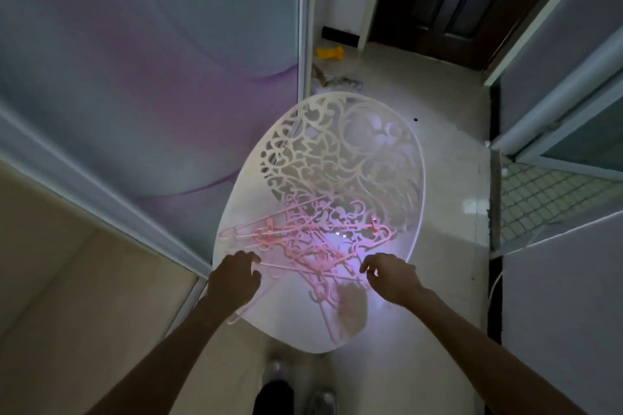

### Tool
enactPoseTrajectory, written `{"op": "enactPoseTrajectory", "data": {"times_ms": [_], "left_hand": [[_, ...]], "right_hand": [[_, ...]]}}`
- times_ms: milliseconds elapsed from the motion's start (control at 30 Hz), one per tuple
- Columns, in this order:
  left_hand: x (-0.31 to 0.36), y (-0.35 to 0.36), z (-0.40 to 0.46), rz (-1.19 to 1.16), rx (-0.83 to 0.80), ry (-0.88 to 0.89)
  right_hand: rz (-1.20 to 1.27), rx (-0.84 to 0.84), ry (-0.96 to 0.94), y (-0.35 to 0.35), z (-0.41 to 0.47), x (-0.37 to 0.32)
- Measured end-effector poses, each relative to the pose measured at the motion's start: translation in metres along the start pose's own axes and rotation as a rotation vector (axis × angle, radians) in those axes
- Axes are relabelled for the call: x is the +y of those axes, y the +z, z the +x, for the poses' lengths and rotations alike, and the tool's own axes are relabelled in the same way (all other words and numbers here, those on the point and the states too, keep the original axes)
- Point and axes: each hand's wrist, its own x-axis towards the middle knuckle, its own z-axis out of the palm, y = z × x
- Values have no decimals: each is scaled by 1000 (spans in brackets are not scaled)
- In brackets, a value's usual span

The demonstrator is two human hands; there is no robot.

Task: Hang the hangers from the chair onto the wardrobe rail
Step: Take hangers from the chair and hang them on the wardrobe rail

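Head cam looked down at a white chair [337,152] with a cut-out floral back, standing on pale floor tile just beside the wardrobe's sliding door [141,54], which carried a purple flower print. The pink hangers [303,239] lay in a tangled heap on the chair seat, hooks and bars crossed over each other; I couldn't count them. A few poked past the near edge of the seat.

My left hand [236,276] was at the left near edge of the heap, fingers curled down over a thin pink bar. It looked like contact, but I couldn't tell whether it actually gripped the bar or only rested on it. My right hand [387,274] was at the right near edge, fingers bent and spread over the hangers. Same there: too dim and blurred to call a grip or a hover.

A bright spot of light fell on the seat between the two hands.

Further back: a dark panelled door [472,0], and a yellow object [330,53] on the floor by the wardrobe's corner. A glass-panelled door [573,131] stood open on the right. Feet [300,391] showed at the bottom edge, under the chair's near rim. No wardrobe rail was in view.
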Motion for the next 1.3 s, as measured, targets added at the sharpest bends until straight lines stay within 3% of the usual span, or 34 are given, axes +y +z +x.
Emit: {"op": "enactPoseTrajectory", "data": {"times_ms": [133,267,400,600,733,933,1133,1300], "left_hand": [[-15,38,57,33,19,10],[-31,70,118,96,150,115],[-37,85,166,296,-14,40],[-52,86,203,295,-130,-100],[-62,73,216,231,-20,-103],[-69,61,205,181,190,45],[-75,44,155,135,203,-40],[-69,16,89,-91,177,-244]], "right_hand": [[-73,-20,-48,41,60,6],[-312,-20,-109,74,116,16],[-528,-109,-108,99,161,21],[-566,-138,-162,104,197,18],[-460,-129,-236,93,202,27],[-286,-135,-236,76,194,34],[-279,-143,-236,49,165,35],[-299,-139,-248,19,121,28]]}}
